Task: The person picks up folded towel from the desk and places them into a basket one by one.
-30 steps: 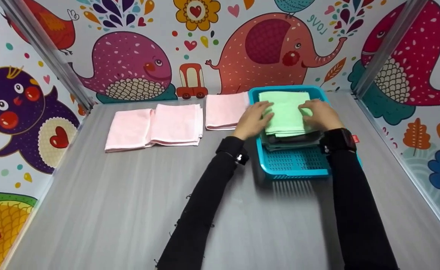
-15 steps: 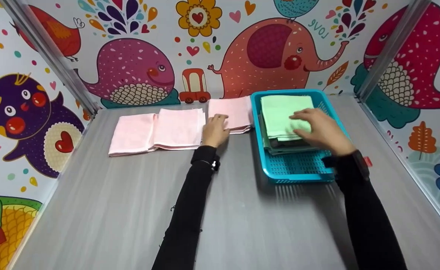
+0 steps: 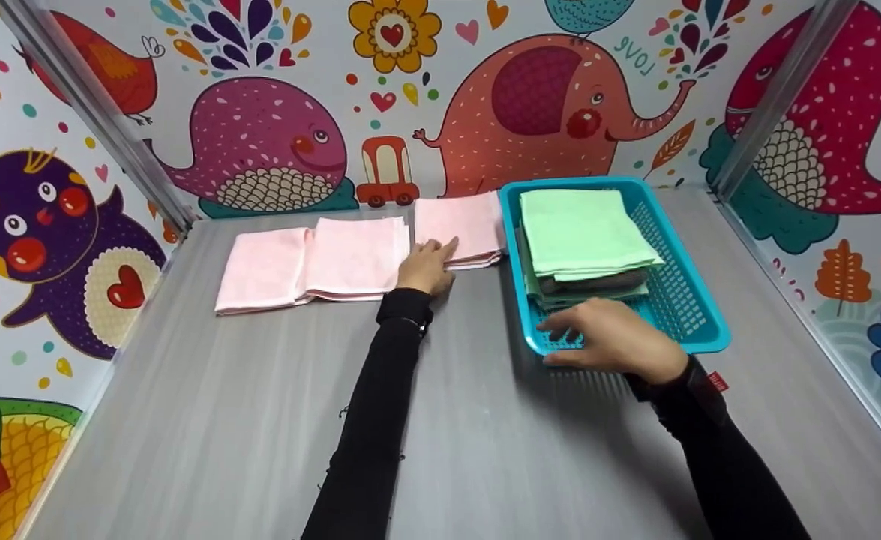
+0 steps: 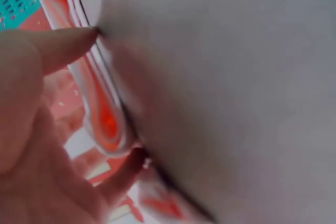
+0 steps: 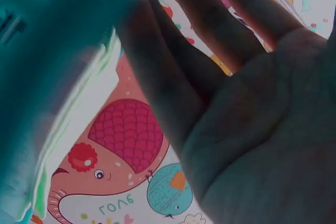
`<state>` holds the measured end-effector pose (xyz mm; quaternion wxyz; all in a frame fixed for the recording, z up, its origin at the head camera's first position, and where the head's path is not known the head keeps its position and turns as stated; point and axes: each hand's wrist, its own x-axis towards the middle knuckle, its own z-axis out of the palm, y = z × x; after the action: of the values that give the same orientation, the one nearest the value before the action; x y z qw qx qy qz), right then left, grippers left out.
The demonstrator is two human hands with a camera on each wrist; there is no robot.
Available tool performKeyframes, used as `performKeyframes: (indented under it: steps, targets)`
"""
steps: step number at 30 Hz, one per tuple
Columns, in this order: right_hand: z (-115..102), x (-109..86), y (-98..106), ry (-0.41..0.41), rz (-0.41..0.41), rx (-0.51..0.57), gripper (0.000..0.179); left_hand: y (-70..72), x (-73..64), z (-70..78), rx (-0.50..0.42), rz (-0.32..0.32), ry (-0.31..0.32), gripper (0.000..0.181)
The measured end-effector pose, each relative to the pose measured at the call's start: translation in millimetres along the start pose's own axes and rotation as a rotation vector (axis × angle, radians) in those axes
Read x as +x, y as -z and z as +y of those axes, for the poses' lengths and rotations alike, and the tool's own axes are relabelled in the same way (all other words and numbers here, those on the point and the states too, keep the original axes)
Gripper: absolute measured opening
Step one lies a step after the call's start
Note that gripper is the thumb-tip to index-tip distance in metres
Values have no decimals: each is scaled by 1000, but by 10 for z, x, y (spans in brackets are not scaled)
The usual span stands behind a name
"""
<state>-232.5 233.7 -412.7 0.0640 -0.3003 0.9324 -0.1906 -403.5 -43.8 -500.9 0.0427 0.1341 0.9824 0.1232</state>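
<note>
My left hand (image 3: 425, 268) is at the near left corner of a folded pink cloth (image 3: 459, 223), with a finger stretched over its top. In the left wrist view the thumb (image 4: 71, 45) and fingers spread along the cloth's layered edge (image 4: 107, 114). My right hand (image 3: 612, 341) hovers over the near rim of a turquoise basket (image 3: 699, 300), fingers loosely bent and nothing held. From the right wrist view, its palm (image 5: 247, 114) faces the camera beside the basket wall. Folded green cloths (image 3: 582, 229) lie in the basket on top of a dark grey cloth (image 3: 597, 283).
Two more folded pink cloths, one at far left (image 3: 264, 270) and one beside it (image 3: 358, 256), lie side by side on the grey table (image 3: 245, 420). Patterned panels (image 3: 388, 97) enclose the table at the back and sides, with metal posts (image 3: 110, 127) at the corners.
My left hand has left the green cloths and moved left to the pink cloth. The right hand has let go of the green cloths and drawn back toward the basket's near rim.
</note>
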Motion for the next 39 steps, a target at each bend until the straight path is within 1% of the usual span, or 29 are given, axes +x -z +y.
performKeyframes:
  steps: [4, 7, 11, 13, 15, 20, 22, 25, 28, 30, 35, 39]
  targets:
    - [10, 3, -28, 49, -18, -10, 29, 14, -22, 76, 77, -1, -5, 58]
    - [25, 7, -27, 68, -20, -12, 25, 33, -57, 116, 105, 10, -20, 51]
    - [39, 9, -28, 83, -3, -14, 23, 60, -146, 114, 109, 15, -91, 40]
    - [47, 11, -34, 93, 4, -14, 22, 66, -217, 87, 108, -7, -134, 39]
    - [48, 15, -43, 98, 6, -17, 21, 67, -306, 51, 95, -29, -171, 40]
    - [54, 21, -53, 91, -3, -13, 23, 48, -567, -18, 79, -89, -245, 48]
    - [55, 13, -44, 87, -5, -13, 23, 30, -674, -20, 72, -102, -276, 48]
    - [65, -7, -32, 79, -2, -27, 24, 8, -813, 20, 74, -118, -321, 49]
    - [76, -27, -27, 70, -3, -33, 24, -4, -947, 83, 78, -131, -352, 49]
    - [82, -28, -31, 70, -3, -31, 24, -13, -1047, 98, 70, -134, -373, 49]
    - [80, -9, -52, 76, 4, -24, 24, -59, -1324, 23, 39, -128, -448, 48]
    - [69, -6, -54, 75, 9, -33, 23, -81, -1535, -21, -4, -132, -486, 46]
